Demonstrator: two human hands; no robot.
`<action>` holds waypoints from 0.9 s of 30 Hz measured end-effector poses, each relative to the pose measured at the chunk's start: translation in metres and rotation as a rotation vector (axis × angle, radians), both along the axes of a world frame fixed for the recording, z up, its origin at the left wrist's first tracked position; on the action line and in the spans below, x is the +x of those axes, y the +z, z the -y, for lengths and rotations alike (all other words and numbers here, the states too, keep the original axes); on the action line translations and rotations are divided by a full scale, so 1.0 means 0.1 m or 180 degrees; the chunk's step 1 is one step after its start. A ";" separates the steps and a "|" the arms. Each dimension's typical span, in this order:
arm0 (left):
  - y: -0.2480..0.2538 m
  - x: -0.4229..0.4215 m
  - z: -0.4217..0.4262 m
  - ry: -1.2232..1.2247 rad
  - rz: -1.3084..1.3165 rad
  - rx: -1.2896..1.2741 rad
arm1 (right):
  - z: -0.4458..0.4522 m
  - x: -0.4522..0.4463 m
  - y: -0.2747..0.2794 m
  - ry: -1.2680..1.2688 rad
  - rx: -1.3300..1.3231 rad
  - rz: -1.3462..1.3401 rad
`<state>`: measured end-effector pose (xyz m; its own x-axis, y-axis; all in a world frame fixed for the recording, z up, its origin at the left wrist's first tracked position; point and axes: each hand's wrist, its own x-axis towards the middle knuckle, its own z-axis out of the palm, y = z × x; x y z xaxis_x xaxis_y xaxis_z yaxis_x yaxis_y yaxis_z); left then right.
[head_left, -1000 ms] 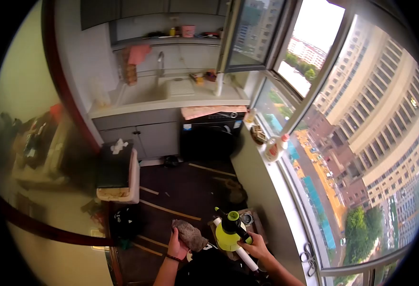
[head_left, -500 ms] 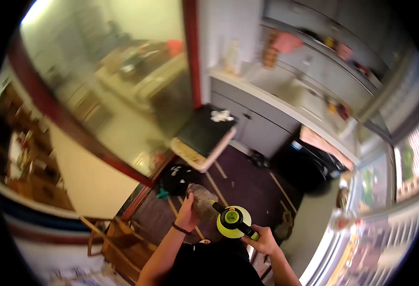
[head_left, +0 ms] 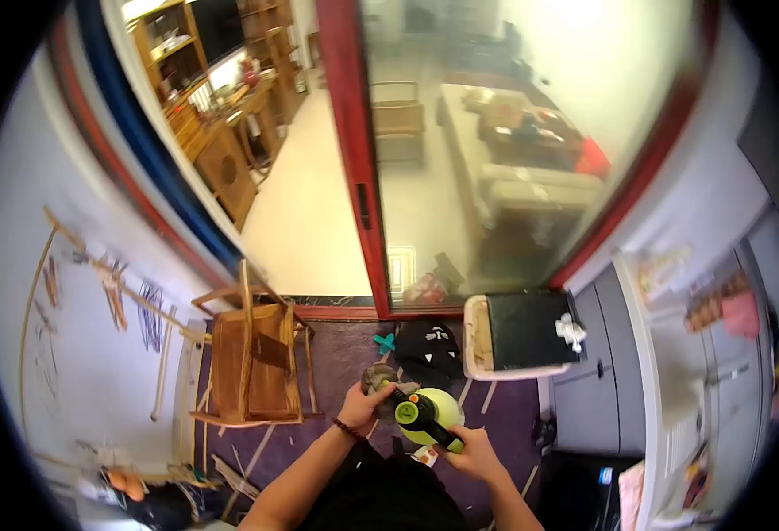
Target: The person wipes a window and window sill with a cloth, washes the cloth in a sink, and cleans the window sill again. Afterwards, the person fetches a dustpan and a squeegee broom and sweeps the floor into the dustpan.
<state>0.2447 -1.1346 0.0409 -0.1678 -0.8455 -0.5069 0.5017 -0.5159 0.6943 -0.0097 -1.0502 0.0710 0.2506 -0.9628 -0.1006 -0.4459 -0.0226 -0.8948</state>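
Rounded lime-and-black plastic sprayer (head_left: pixel 445 409) gripped by its handle (head_left: pixel 445 435) in right hand (head_left: pixel 475 452), smart since probably slick; likely-soft grey-brown cloth (head_left: pixel 378 379) clutched in left hand (head_left: pixel 362 408).

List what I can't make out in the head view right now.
In the head view:
Grey-brown lump: partly covered by the left hand and spray bottle; material unclear.
Liquid level: the spray bottle is seen from above, and no level shows.
Sofa behind the glass door: blurred by the hazy glass.
Black appliance: cut off by the bottom edge.
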 end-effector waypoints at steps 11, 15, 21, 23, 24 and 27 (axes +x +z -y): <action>-0.45 1.32 1.42 0.1510 -0.0148 -0.0437 | 2.25 1.48 -0.03 0.0976 0.0629 -0.0185; -0.15 2.03 2.18 0.1970 0.2541 -0.1042 | 3.04 2.16 -0.16 0.0664 0.0144 0.0032; 0.67 2.72 3.21 0.0389 0.3715 -0.2081 | 4.15 3.00 -0.11 0.1003 0.0433 -0.0592; 0.75 2.79 3.61 -0.0328 0.4339 -0.2287 | 4.56 3.23 -0.11 0.0925 0.0044 -0.0248; 0.70 2.85 3.81 -0.0301 0.4443 -0.2318 | 4.76 3.28 -0.14 0.1024 0.0170 -0.0423; 0.61 3.11 4.36 -0.0236 0.4666 -0.2655 | 5.33 3.48 -0.10 0.1102 0.0148 -0.0455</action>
<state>0.5560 -1.5704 0.1016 -0.0435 -0.9565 0.2883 -0.7737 0.2148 0.5960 0.3382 -1.5829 0.0607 0.5407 -0.8171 -0.1997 -0.5394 -0.1547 -0.8277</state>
